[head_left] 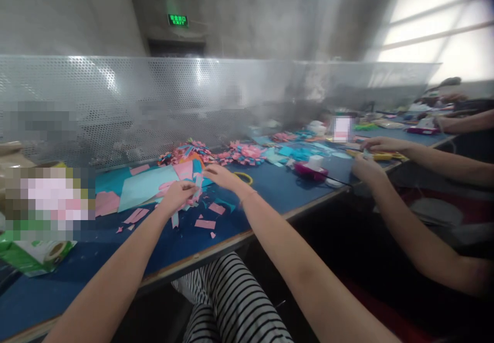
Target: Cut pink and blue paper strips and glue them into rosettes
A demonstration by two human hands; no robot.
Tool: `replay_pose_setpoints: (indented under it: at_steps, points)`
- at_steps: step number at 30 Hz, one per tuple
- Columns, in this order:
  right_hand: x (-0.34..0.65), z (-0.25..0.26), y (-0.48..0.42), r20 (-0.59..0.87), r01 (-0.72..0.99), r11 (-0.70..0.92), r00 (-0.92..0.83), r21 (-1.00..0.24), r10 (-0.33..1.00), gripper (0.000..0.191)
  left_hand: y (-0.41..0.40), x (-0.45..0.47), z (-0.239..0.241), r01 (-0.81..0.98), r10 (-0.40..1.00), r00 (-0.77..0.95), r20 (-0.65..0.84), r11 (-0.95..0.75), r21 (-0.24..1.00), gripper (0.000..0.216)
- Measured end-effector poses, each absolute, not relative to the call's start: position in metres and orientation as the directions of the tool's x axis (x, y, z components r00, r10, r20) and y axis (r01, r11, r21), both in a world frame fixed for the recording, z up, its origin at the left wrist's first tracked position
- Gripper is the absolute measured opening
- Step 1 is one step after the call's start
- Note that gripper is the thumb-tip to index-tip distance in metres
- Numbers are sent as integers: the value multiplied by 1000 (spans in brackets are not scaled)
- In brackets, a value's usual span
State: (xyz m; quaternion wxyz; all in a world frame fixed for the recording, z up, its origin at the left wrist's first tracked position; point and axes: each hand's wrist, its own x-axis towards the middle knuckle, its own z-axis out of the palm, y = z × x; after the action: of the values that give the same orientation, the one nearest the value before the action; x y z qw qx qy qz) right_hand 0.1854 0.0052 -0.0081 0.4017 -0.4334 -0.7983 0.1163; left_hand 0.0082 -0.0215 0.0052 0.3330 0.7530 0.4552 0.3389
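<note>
- Striped lap point(231, 302) below the table point(270, 191) edge.
- Pink scraps point(205, 223) litter the blue top just short of the hands.
- Left hand point(176, 195) is clenched on pink and blue strips point(196, 184), low over the table.
- Right hand point(221, 175) touches the same strips; I cannot tell whether it grips.
- Yellow ring point(244, 178) lies beside it.
- Paper flowers point(243, 152) sit by the mesh screen point(116, 96).

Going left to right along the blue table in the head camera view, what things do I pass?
First a tape roll → light blue paper sheet → left hand → right hand → yellow ring → magenta box with a white top → a co-worker's hand.
</note>
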Motion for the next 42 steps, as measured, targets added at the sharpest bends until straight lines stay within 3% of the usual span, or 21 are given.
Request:
replay_pose_setpoints:
  at_steps: [3, 13, 42]
  points:
    - [171, -7, 0, 561, 407, 677, -380, -613, 736, 28, -19, 10, 2, 449, 911, 353, 216, -367, 815, 25]
    - [170, -7, 4, 497, 382, 561, -260, -734, 828, 27, -18, 12, -2, 397, 904, 378, 198, -352, 847, 27]
    - [171, -7, 0, 504, 441, 579, -286, -686, 815, 32, -17, 12, 0, 424, 903, 370, 219, -374, 825, 24]
